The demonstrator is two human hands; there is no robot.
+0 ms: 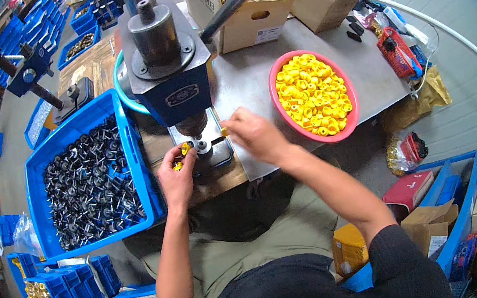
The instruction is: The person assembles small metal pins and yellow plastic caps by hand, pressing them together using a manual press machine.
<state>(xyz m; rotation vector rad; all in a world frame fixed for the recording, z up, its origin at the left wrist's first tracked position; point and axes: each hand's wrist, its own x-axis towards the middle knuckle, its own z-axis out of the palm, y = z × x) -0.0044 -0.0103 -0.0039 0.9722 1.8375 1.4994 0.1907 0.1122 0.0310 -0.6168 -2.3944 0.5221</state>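
Note:
Beside the press [175, 66], my left hand [176, 180] is closed on small black-and-yellow parts [186, 147]; how many it holds is hidden by the fingers. My right hand [256, 136] pinches a small yellow cap [224, 131] between thumb and fingertips, just right of the press's ram [193, 125]. Between the two hands, a round metal fixture [203, 145] sits on the press base [218, 155]. To the right stands a pink-red bowl [356, 108] full of yellow caps [313, 91]. At left, a blue bin [36, 198] holds many black parts with metal pins [92, 183].
Open cardboard boxes [253, 20] stand behind the grey tabletop [252, 73]. A red basket [398, 54] lies at its far right. Another press [33, 75] stands at far left. Blue bins [80, 284] are stacked at lower left, and a blue rack [473, 194] with boxes at lower right.

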